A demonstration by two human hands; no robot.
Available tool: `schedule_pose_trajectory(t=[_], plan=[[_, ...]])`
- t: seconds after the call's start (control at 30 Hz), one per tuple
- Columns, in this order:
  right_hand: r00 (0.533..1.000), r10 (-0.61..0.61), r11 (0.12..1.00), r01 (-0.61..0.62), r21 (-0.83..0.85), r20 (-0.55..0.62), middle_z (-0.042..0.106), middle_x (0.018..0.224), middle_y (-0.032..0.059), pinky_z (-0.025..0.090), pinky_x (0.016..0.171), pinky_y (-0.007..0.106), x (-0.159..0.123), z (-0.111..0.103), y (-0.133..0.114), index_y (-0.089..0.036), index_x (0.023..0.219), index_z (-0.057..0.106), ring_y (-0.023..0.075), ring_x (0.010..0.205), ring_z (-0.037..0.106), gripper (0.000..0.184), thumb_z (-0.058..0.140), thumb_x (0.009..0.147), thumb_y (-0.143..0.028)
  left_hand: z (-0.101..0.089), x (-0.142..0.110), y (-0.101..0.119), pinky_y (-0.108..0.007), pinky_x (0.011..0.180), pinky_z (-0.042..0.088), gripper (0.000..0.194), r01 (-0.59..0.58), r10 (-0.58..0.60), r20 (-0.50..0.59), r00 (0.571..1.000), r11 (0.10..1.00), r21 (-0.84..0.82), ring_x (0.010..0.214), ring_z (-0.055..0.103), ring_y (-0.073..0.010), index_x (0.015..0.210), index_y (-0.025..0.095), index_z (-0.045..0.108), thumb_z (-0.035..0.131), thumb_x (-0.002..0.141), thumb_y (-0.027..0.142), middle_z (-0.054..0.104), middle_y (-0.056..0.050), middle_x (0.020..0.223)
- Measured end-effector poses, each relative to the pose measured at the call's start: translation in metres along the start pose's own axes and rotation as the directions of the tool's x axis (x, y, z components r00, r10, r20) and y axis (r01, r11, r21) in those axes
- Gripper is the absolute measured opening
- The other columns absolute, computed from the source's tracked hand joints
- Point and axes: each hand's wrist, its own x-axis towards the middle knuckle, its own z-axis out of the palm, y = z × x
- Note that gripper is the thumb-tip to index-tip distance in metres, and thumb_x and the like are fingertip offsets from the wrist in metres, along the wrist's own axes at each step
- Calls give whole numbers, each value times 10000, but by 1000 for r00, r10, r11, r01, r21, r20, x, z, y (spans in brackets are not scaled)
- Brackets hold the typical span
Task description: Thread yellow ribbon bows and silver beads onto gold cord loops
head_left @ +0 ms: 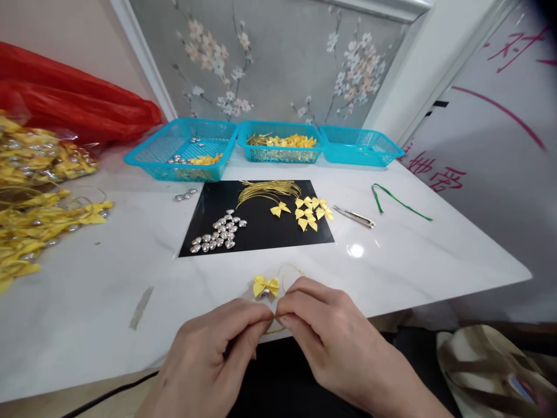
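At the table's near edge, my left hand [209, 348] and my right hand [328, 328] meet fingertip to fingertip. Both pinch a thin gold cord [275, 332]; the exact pinch point is covered by the fingers. A loop of that cord rises behind my right fingers. Just beyond my fingertips lies a yellow ribbon bow [266, 284] with a silver bead [265, 292] under it. Farther back, a black mat [256, 232] carries silver heart-shaped beads [221, 231], a bundle of gold cords [270, 190] and several yellow bows [311, 212].
Three blue baskets [174, 171] line the back, two holding bows or beads. Small snips [354, 216] and a green tie [402, 200] lie right of the mat. Finished-looking bow strings [52, 223] and a bulging clear bag [47, 154] occupy the left, beside red plastic [78, 104].
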Motion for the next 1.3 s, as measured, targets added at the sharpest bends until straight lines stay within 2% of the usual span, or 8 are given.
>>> schedule_pose_trajectory(t=[0.17, 0.3, 0.4, 0.47, 0.77, 0.97, 1.1, 1.3], plan=[[997, -6, 999, 9, 39, -73, 612, 891, 56, 507, 723, 294, -1, 5, 5, -158, 932, 640, 176, 789, 592, 238, 440, 937, -30, -4, 7, -3, -227, 696, 567, 215, 30, -29, -8, 1000, 997, 65, 798, 744, -175, 917, 316, 755, 548, 921, 374, 798, 27, 893], [983, 51, 992, -31, 118, -176, 603, 859, 38, 473, 673, 266, -2, 6, 13, -163, 893, 626, 148, 724, 578, 212, 450, 951, -59, -8, 25, -9, -376, 800, 571, 358, 174, -152, -108, 982, 954, 243, 990, 717, -279, 1039, 266, 730, 503, 901, 506, 771, -55, 1118], [973, 81, 988, -50, 147, -214, 591, 837, 21, 455, 654, 252, -2, 7, 18, -176, 871, 617, 134, 701, 565, 217, 452, 952, -61, -6, 39, -8, -487, 840, 540, 408, 231, -231, -45, 972, 909, 348, 982, 713, -337, 1085, 211, 717, 470, 894, 473, 772, -113, 1099], [971, 79, 987, -45, 152, -224, 588, 826, 15, 448, 646, 249, -2, 7, 20, -185, 865, 617, 133, 695, 561, 224, 453, 952, -60, -2, 46, -5, -490, 828, 538, 407, 242, -251, -20, 968, 902, 357, 971, 718, -340, 1118, 205, 711, 475, 889, 444, 787, -116, 1054], [970, 100, 982, -59, 182, -222, 594, 808, 20, 451, 653, 247, 1, 10, 26, -174, 846, 623, 137, 692, 571, 211, 474, 920, -43, 5, 47, -3, -339, 702, 575, 312, 193, -215, 80, 973, 955, 224, 760, 733, -221, 1041, 235, 732, 503, 902, 394, 797, -28, 883], [968, 112, 973, -61, 224, -226, 615, 826, 20, 462, 665, 249, 0, 9, 15, -178, 865, 634, 137, 715, 590, 206, 487, 931, -49, 0, 36, 3, -244, 623, 574, 202, 175, -170, 65, 983, 981, -85, 667, 687, -158, 937, 257, 730, 583, 897, 390, 749, 11, 809], [972, 97, 972, -45, 231, -215, 632, 850, 27, 487, 692, 264, -1, 8, 8, -189, 885, 650, 151, 744, 603, 232, 488, 914, -26, -3, 30, 12, -184, 600, 561, 125, 163, -150, 87, 985, 971, -176, 644, 676, -132, 836, 278, 702, 614, 897, 342, 709, 48, 714], [966, 61, 983, -15, 181, -253, 622, 837, 36, 492, 678, 270, 1, 8, 3, -186, 887, 664, 161, 731, 594, 269, 481, 867, 10, -2, 23, 9, -180, 613, 597, 91, 192, -201, -10, 979, 949, -250, 685, 730, -149, 883, 279, 691, 652, 863, 359, 747, 34, 775]])
